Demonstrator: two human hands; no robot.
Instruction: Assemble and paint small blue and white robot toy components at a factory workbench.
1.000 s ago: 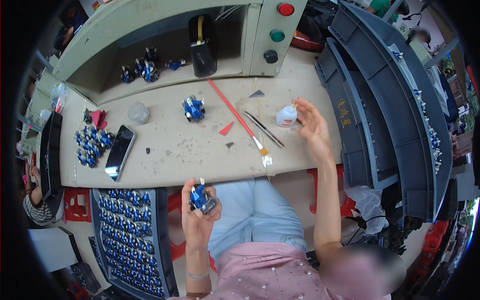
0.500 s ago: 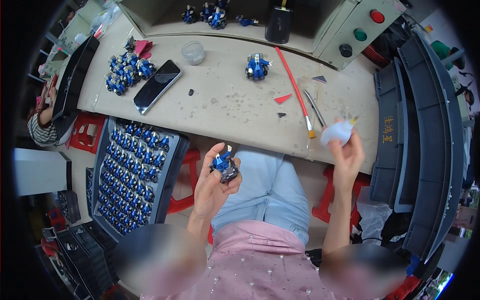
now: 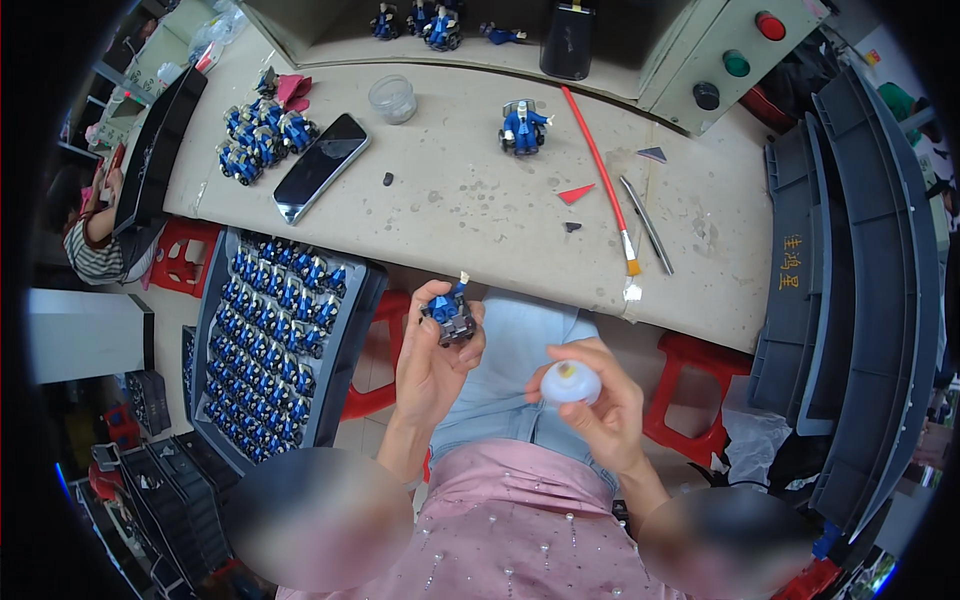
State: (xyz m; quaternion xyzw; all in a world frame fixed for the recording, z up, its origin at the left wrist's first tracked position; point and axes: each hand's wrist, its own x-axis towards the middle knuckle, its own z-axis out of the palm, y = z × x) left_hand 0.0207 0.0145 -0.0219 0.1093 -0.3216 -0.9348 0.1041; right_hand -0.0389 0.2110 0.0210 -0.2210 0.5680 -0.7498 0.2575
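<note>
Over my lap, my left hand [image 3: 428, 358] grips a small blue-suited figurine [image 3: 449, 312] seated on a dark grey base, one pale arm raised. To its right, my right hand [image 3: 610, 405] is closed round a white squeeze bottle [image 3: 571, 383] with a yellowish tip, which points up and away from me. The bottle and the held figurine are apart. On the table beyond, another figurine [image 3: 524, 128] of the same kind sits upright in a dark chair.
Left of my lap stands a grey crate [image 3: 345, 365] with rows of figurines. The table [image 3: 450, 190] carries a phone [image 3: 321, 167], a clear cup [image 3: 393, 100], a red-handled brush [image 3: 600, 175], a metal tool [image 3: 646, 225] and a figurine cluster [image 3: 262, 140]. A person [image 3: 95, 235] sits far left.
My right hand has brought the squeeze bottle from the table's edge leftward and down over my lap. My left hand still holds the figurine, turned slightly.
</note>
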